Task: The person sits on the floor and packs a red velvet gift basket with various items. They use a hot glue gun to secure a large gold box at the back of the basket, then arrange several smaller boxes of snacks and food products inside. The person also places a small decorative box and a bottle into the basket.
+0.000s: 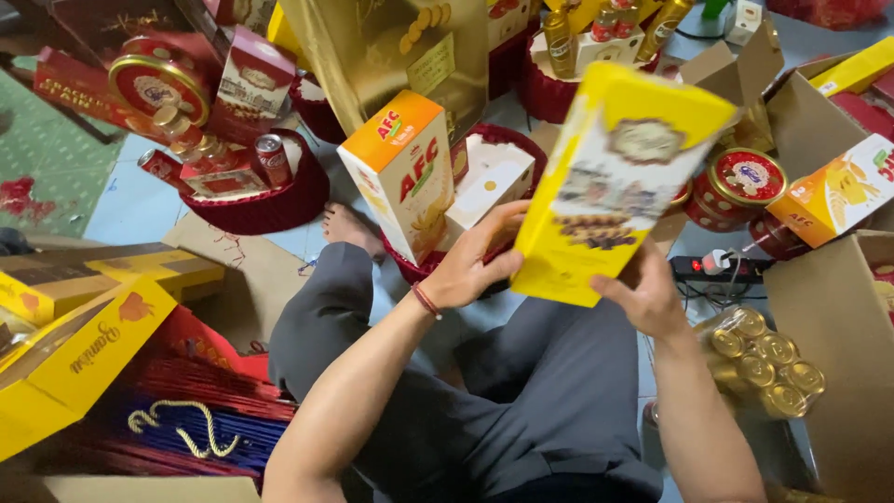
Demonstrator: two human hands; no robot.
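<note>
Both hands, left hand (466,270) and right hand (647,293), are gripping a tall yellow box (619,182), holding it tilted above the lap. Just beyond it, an orange and white box (402,186) is standing in a red basket (419,265).

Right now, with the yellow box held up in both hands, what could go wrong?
The tall yellow cardboard box is held only at its lower end by the left hand and right hand, so it could tip. Just past it, the upright orange-and-white carton stands in the red round basket and might get knocked over. The pack of gold cans sits close by the right forearm.
</note>
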